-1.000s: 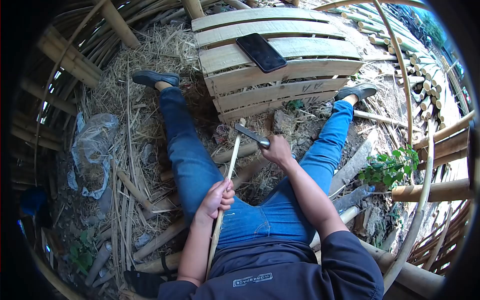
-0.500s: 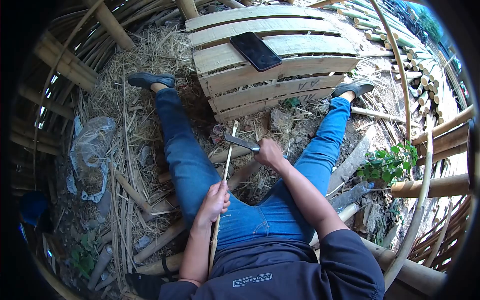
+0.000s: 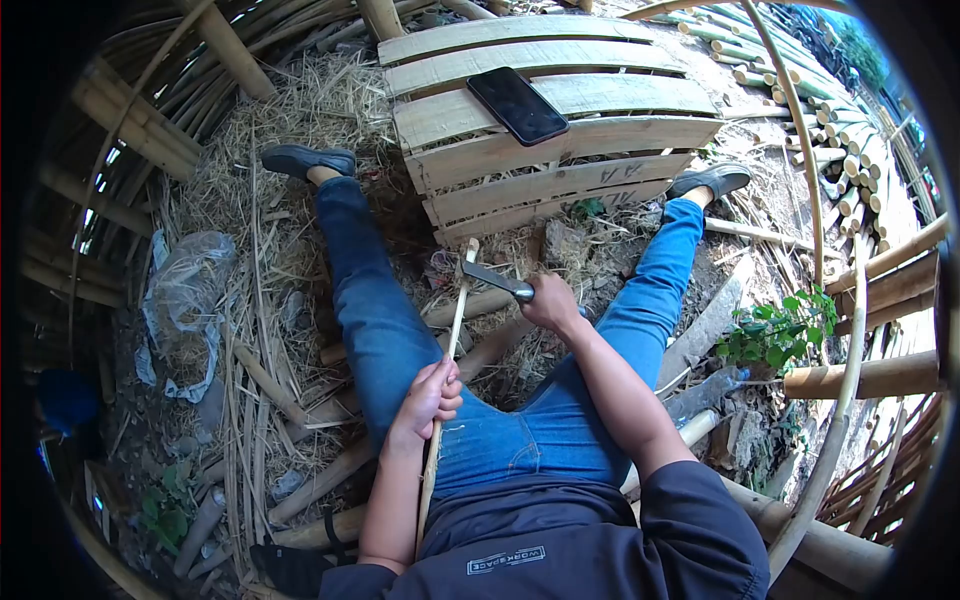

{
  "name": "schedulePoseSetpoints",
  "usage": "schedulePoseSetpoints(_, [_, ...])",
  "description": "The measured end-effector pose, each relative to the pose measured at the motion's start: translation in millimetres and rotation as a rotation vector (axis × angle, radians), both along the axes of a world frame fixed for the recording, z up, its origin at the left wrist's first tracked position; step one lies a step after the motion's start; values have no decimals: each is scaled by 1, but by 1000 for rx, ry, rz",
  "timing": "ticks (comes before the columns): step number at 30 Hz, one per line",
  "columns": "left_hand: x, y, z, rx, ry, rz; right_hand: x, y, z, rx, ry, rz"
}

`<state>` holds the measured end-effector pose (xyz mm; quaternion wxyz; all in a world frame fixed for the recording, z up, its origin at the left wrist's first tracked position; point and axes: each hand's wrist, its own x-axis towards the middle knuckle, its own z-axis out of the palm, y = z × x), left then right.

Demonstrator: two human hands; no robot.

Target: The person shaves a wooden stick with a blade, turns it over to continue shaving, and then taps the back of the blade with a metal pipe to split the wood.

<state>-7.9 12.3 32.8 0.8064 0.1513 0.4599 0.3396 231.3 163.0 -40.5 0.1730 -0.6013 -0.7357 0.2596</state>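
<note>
The ground point(image 3: 290, 130) is bare earth buried under dry straw, bamboo shavings and split offcuts, and a wooden pallet point(image 3: 560, 140) of pale slats lies on it as the plainest landmark. A dark phone point(image 3: 517, 105) lies flat on the pallet's upper slats. Left of the pallet, thick bamboo poles point(image 3: 150, 120) lean in a curved wall, and a crumpled clear plastic bag point(image 3: 185, 290) lies in the litter below them. Right of the pallet, cut bamboo poles point(image 3: 850, 150) are stacked with their round ends showing, and a small green plant point(image 3: 780, 335) grows near the person's leg. The person sits facing the pallet with legs in blue jeans point(image 3: 375, 310) spread to either side of it, dark shoes close to its corners. Just in front of the pallet's near edge, between the legs, a thin bamboo strip point(image 3: 452, 335) runs slantwise from the lap up toward the slats; it is pale yellow, narrow and straight. The left hand point(image 3: 430, 395) is wrapped closed around the strip's lower part. The right hand point(image 3: 550, 300) is clenched on the handle of a knife point(image 3: 497, 279), whose grey blade lies across the strip near its top end, touching it.
</note>
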Motion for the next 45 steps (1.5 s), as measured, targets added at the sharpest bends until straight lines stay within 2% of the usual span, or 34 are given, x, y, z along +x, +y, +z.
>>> schedulePoseSetpoints(12, [0, -5, 0, 43, 28, -86, -12, -7, -10, 43, -4, 52])
schedulePoseSetpoints(15, [6, -9, 6, 47, 33, -108, -3, 8, -15, -41, -18, -77])
schedulePoseSetpoints(20, [8, -5, 2, 38, 62, -77, 1, 8, -30, 36, -74, -135])
schedulePoseSetpoints(28, [-5, 5, -8, -22, -100, -78, -5, -7, 7, -67, 127, 67])
schedulePoseSetpoints(30, [-9, 6, -9, -28, -170, -103, -12, -9, 4, -44, 96, 63])
schedulePoseSetpoints(35, [-6, 3, -8, -30, -99, -154, -13, -2, -6, -82, -41, 87])
schedulePoseSetpoints(45, [3, -3, -3, -47, -36, -168, 1, 9, -12, -110, -96, -16])
